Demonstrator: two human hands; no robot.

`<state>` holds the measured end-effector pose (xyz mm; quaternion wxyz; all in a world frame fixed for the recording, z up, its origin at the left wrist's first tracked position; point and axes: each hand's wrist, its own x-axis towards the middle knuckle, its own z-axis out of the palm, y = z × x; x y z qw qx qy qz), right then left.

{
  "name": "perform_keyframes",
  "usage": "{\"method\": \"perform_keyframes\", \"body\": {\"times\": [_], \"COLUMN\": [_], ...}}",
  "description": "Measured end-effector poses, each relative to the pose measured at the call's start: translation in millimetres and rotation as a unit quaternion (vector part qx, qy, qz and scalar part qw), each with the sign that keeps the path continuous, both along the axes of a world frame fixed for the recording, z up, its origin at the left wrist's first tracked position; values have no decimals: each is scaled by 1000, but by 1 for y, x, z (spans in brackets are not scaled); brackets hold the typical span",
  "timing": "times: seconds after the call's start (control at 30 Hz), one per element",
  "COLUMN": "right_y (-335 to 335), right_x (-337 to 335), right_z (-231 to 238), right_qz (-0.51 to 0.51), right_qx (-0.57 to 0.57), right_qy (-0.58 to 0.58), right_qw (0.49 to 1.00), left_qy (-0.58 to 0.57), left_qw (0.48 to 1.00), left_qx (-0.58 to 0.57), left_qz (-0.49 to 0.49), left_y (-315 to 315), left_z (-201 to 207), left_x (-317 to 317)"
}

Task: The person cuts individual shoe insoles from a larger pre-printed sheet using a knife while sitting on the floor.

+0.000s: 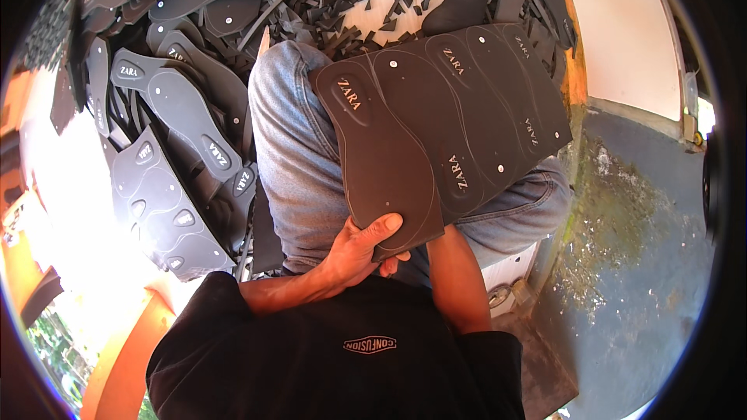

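Note:
A dark foam sheet [482, 93] lies tilted across my lap, printed with several shoe-sole outlines, pale lettering and small white dots. The sole shape [385, 152] at its left side has a curved line running along its right edge. My left hand [362, 247] grips the sheet's near corner, thumb pressed on top and fingers underneath. From the right, my right forearm [459, 276] reaches under the near edge. The sheet covers most of my right hand, so its fingers and anything in them are hidden. Fingertips showing below the corner cannot be assigned to either hand.
Cut dark soles [175, 109] are heaped left of my knees, beside another printed sheet [167, 202]. Small dark offcuts [334, 19] cover the pale surface ahead. A pale pointed piece [264, 40] stands by my left knee. A stained grey floor [646, 264] lies to the right.

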<state>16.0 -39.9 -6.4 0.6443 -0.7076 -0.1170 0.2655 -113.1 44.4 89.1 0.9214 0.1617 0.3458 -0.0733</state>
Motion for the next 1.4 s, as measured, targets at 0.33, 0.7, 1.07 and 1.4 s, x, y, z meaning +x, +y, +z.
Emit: {"method": "perform_keyframes", "body": {"times": [0.33, 0.7, 1.07, 1.4], "right_y": [83, 80, -61, -76], "right_x": [59, 45, 8, -28], "right_z": [13, 95, 85, 84], "right_qz": [-53, 35, 37, 62], "right_qx": [-63, 279, -5, -198], "right_qy": [83, 461, 230, -94], "right_qw": [993, 841, 973, 974], "left_qy": [-4, 62, -13, -51], "left_qw": [996, 883, 915, 911], "left_qx": [39, 279, 304, 392], "left_qz": [-83, -374, 265, -121], "left_y": [22, 162, 144, 133], "left_z": [29, 36, -1, 8], "left_x": [-18, -66, 31, 64]}}
